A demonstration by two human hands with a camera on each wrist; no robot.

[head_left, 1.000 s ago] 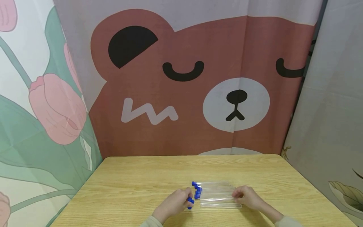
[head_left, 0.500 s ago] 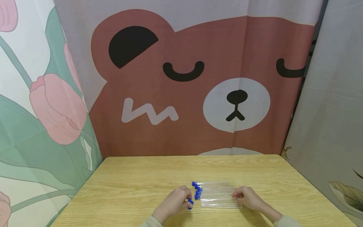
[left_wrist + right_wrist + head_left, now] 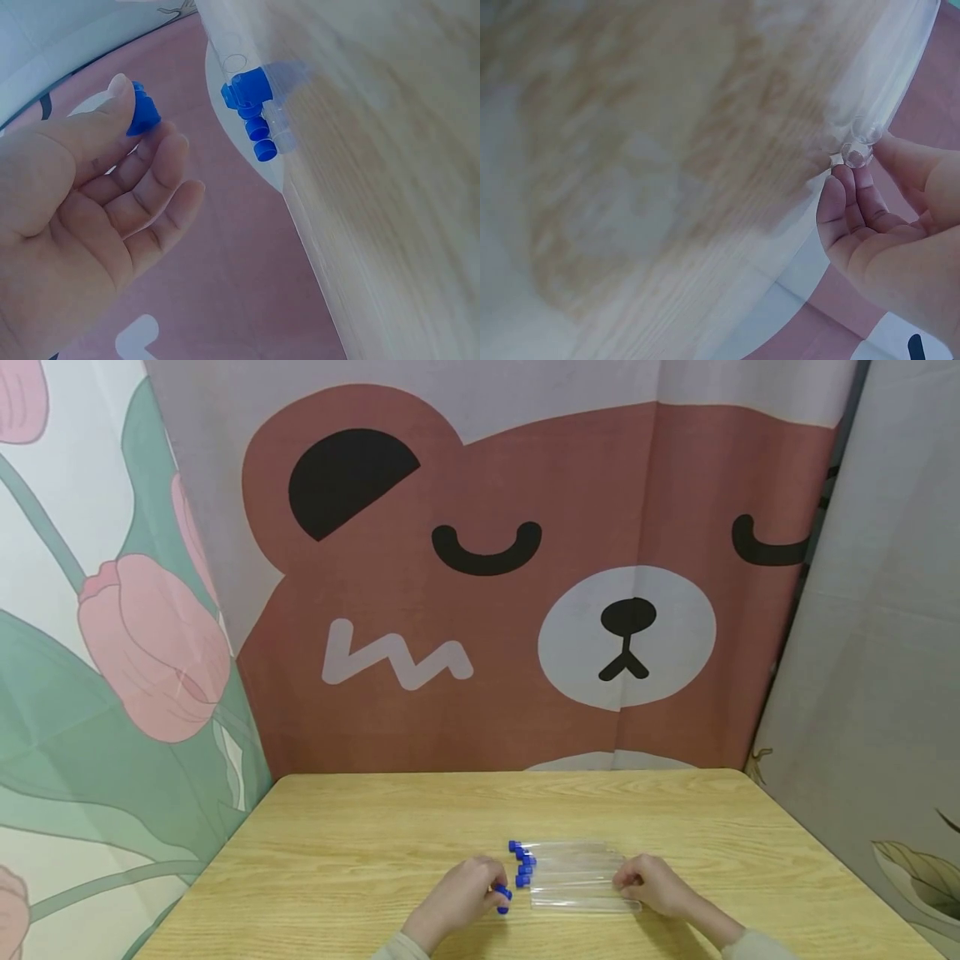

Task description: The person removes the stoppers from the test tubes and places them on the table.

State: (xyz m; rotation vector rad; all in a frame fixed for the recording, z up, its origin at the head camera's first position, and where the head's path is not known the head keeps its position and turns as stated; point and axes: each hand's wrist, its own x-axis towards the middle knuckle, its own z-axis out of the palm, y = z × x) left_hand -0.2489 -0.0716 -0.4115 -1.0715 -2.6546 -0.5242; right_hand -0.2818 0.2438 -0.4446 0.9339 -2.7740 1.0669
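My left hand (image 3: 459, 893) pinches a small blue cap (image 3: 145, 111) between thumb and index finger, its other fingers loosely bent. In the head view the thumb hides the middle of the cap. To its right lie several clear test tubes (image 3: 573, 864) side by side on the wooden table. Blue caps (image 3: 523, 870) sit on the left ends of the farther ones; the near tubes (image 3: 581, 902) have uncapped left ends. With thumb and fingers my right hand (image 3: 654, 883) grips a tube's rounded right end (image 3: 856, 155), next to another tube end.
The wooden table (image 3: 375, 827) reaches back to a curtain (image 3: 487, 718) printed with a bear. A flowered curtain (image 3: 150, 652) hangs at the left and a pale one (image 3: 862, 652) at the right.
The left index finger has drawn back a little and the blue cap has turned slightly in the fingers. The right hand has stayed at the tube ends.
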